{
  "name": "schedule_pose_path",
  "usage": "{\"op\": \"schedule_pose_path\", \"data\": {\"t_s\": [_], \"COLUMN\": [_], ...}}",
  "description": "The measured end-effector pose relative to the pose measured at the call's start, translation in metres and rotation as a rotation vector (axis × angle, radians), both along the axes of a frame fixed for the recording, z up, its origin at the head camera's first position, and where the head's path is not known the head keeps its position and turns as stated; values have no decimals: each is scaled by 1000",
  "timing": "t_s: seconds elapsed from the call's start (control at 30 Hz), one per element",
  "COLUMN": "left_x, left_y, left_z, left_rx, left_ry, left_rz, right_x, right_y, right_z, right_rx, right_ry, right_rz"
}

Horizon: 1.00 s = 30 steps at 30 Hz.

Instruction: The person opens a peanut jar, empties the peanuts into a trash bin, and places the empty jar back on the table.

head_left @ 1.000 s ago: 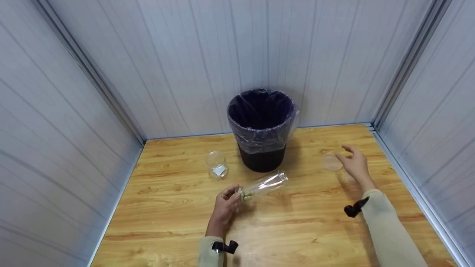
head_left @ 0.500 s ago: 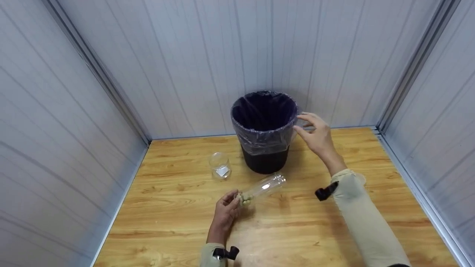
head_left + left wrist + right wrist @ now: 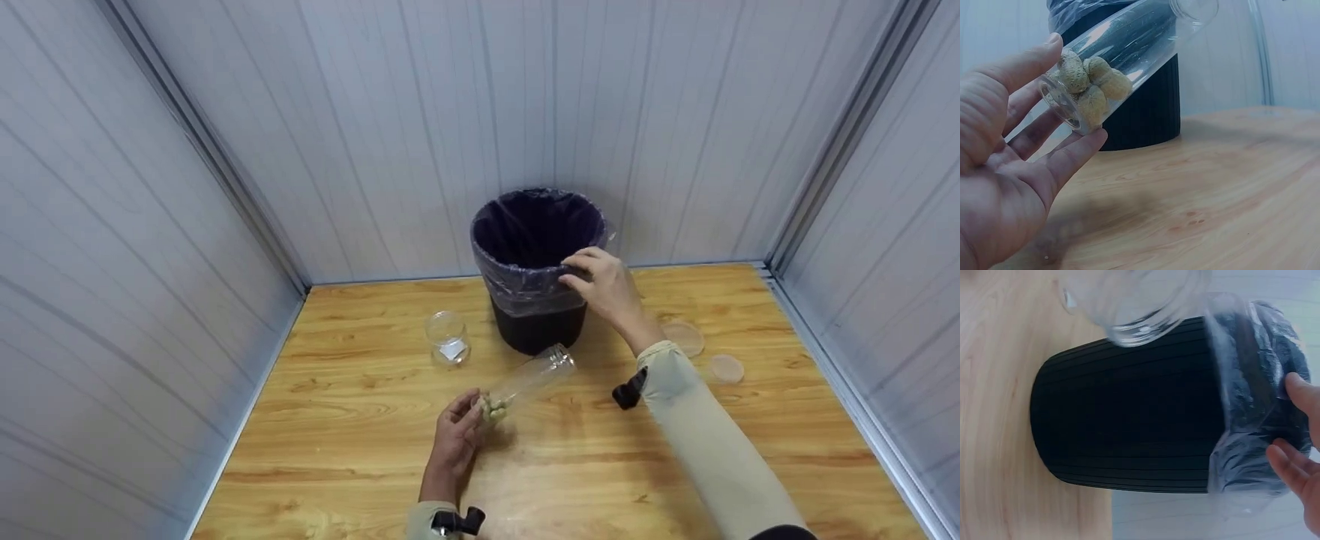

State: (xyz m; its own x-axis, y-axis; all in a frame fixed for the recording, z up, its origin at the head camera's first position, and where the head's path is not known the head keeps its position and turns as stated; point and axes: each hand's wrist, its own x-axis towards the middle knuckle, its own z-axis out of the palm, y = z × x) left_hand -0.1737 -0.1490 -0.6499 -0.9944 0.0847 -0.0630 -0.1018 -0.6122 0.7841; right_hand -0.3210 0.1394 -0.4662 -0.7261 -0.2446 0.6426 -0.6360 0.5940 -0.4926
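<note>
My left hand (image 3: 454, 435) holds a tall clear bottle (image 3: 531, 379) by its base, thumb on one side and fingers on the other. The bottle is tilted, its uncapped mouth pointing up and to the right. Several unshelled peanuts (image 3: 1092, 87) lie at its bottom end. My right hand (image 3: 606, 285) is at the front right of the bin's rim, with a gap between thumb and fingertips and nothing seen held. In the right wrist view its fingertips (image 3: 1278, 453) appear in front of the bin liner (image 3: 1252, 405); whether they touch it I cannot tell.
A black bin (image 3: 538, 330) with a clear liner stands against the back wall. Left of it is a short clear jar (image 3: 448, 337) with a white label. Two flat translucent discs, a larger one (image 3: 684, 339) and a smaller one (image 3: 726, 368), lie at right on the wooden tabletop (image 3: 337, 427).
My right hand has moved from above the discs at right, past the bin's right side, to the rim's front right. My left hand keeps holding the bottle in nearly the same place.
</note>
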Motion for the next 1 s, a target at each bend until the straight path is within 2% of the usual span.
{"op": "schedule_pose_path", "data": {"t_s": [0.2,0.33,0.47,0.63,0.83,1.0], "left_x": [2,4,0,-11,-34,-59], "left_y": [-2,-6,-10,-16,-23,-27], "left_z": [9,25,54,101,158,192], "left_rx": [105,116,123,98,-67,-237], "left_ry": [83,126,123,113,120,148], "left_rz": [-4,51,157,280,424,486], "right_x": [-5,-5,-4,-3,-3,-4], "right_y": [-1,-3,-5,-7,-7,-6], "right_z": [-7,-12,-15,-17,-18,-18], "right_rx": [-32,-38,-49,-58,-66,-73], "right_ry": [39,45,43,25,26,37], "right_rz": [-3,-2,-7,-6,-3,-8]}}
